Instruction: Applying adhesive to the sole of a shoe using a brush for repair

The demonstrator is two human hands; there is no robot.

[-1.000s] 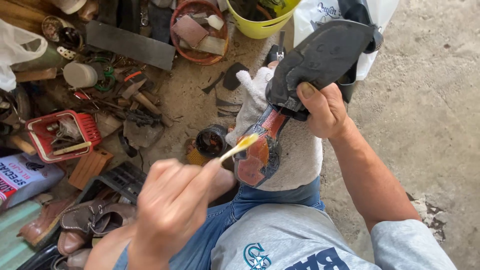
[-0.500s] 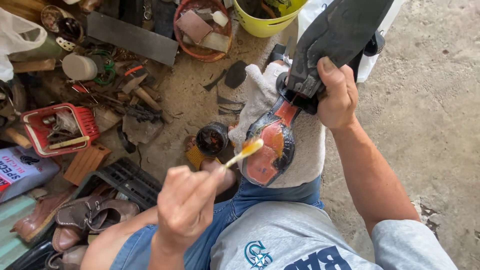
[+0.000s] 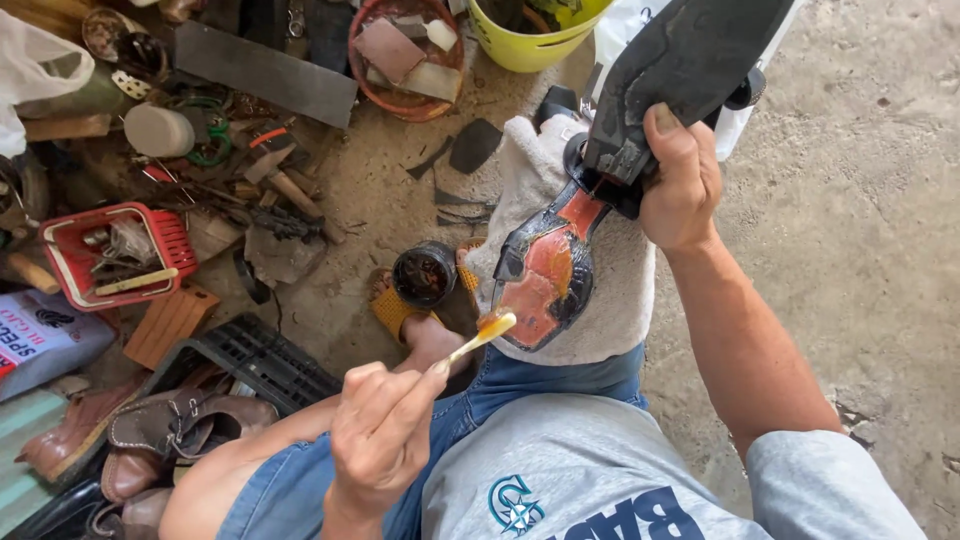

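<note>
At centre frame a shoe is held sole-up on a white towel, gripped at the heel by the closed right hand. A glue-tipped brush is pinched in the closed left hand, touching the sole's toe. The shoe is judged stiff and light, best gripped at the heel; wet glue would be slippery.

Street-side cobbler's workshop: concrete floor, scattered tools, worn shoes, sole scraps.
</note>
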